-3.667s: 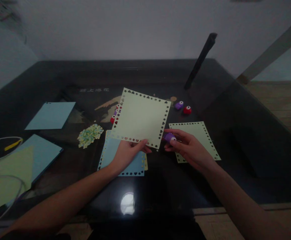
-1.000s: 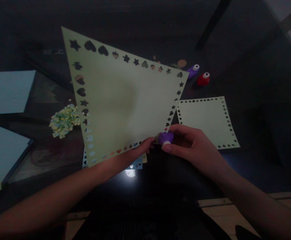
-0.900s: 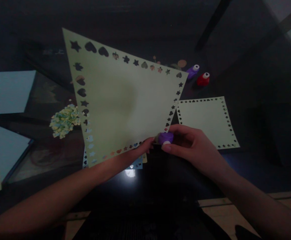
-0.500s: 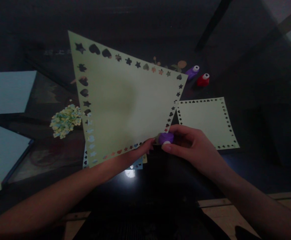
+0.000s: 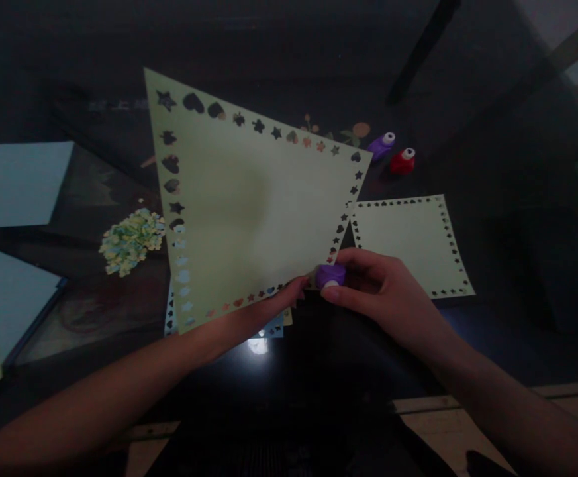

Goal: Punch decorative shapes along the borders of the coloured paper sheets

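Note:
A pale green sheet of paper is held up at a tilt, with star, heart and leaf-like holes along its edges. My left hand grips it near its lower right corner; most of the fingers are behind the sheet. Between the thumb and fingers of my right hand is a purple craft punch, set at that same corner. Below and behind the raised sheet, parts of a blue punched sheet show on the table.
Another punched green sheet lies at the right. Beyond it stand a purple punch and a red punch. Small paper cutouts are heaped at the left, near blue sheets on the dark glossy table.
The raised sheet's far left corner has dipped slightly and shifted to the right. Both hands and the punch keep nearly the same place.

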`<state>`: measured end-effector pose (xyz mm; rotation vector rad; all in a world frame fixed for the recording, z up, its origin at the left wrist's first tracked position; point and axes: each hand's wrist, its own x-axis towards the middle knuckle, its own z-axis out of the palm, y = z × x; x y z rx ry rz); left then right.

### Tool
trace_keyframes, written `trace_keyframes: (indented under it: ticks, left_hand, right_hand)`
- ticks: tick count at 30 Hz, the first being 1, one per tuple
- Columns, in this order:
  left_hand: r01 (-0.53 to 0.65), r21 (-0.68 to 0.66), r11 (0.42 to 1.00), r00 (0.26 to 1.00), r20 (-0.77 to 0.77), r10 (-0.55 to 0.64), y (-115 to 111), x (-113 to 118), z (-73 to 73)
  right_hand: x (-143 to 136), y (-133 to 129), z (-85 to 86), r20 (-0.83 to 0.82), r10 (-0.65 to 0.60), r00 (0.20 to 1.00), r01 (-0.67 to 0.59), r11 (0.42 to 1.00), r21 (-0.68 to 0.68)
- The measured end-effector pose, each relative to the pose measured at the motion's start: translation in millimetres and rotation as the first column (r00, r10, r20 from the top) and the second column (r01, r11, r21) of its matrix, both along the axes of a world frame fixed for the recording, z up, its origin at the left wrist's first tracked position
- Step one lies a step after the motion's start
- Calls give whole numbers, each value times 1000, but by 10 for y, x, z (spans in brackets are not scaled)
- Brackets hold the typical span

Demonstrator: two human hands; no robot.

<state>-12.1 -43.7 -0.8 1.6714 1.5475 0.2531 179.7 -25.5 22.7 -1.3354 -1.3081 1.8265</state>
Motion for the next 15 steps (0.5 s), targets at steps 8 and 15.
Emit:
trace_keyframes:
  ticks: [8,15]
  left_hand:
    - [5,-58,998,1000,0,-5,-24,8,-28]
    - [-43,-99,994,999,-9,42,-33,8,-43]
  right_hand:
    - [4,3,-1,21,-6,1000,6,1000,0]
    - [7,7,-2,4,3,1000,-3,1000,1]
